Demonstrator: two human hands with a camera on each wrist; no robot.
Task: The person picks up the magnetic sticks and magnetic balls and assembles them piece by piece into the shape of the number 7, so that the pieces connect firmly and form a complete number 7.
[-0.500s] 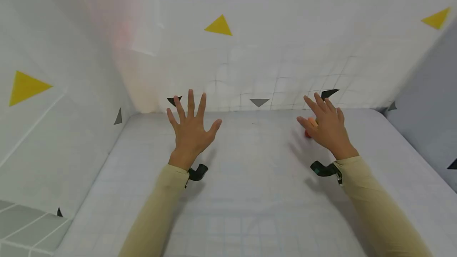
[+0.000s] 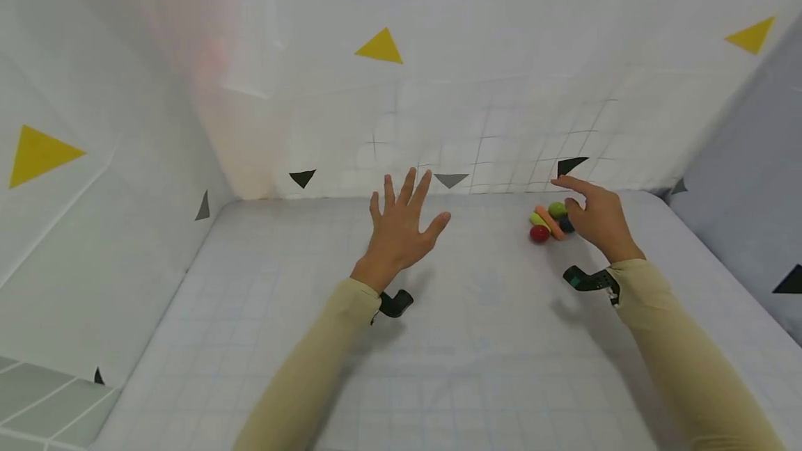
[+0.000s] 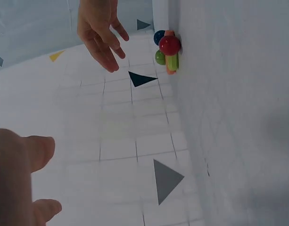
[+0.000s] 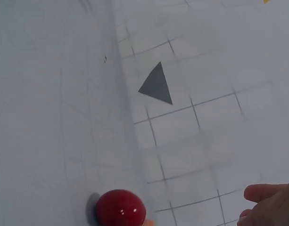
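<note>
Hovering over the white gridded surface (image 2: 438, 339), both hands are empty. Right hand (image 2: 598, 218) sits at the far right, near the back wall (image 2: 501, 110); fingers loosely extended, forefinger stretched out over a small cluster of toys, grip spread and closed on nothing. Whether a fingertip touches the cluster cannot be told. Cluster lies on the surface just beside that hand, close to the back wall: a glossy red ball (image 2: 539, 233) nearest the camera, an orange stick (image 2: 549, 222) lying slantwise, a yellow-green piece (image 2: 537, 219) left of it, a green ball (image 2: 556, 209) behind, and a dark blue ball (image 2: 567, 224) partly hidden by the thumb. Pieces touch or nearly touch one another. Left wrist view shows the same huddle, red ball (image 3: 169, 45) foremost, with the right hand (image 3: 99, 30) above it, fingers hanging straight. Right wrist view catches only the red ball (image 4: 120, 208), shiny with small highlights, at the lower edge. Left hand (image 2: 401, 228) is mid-surface, well apart from the toys, fingers fanned wide, grip spread. Black wrist mounts (image 2: 395, 303) show under both beige sleeves (image 2: 301, 381).
</note>
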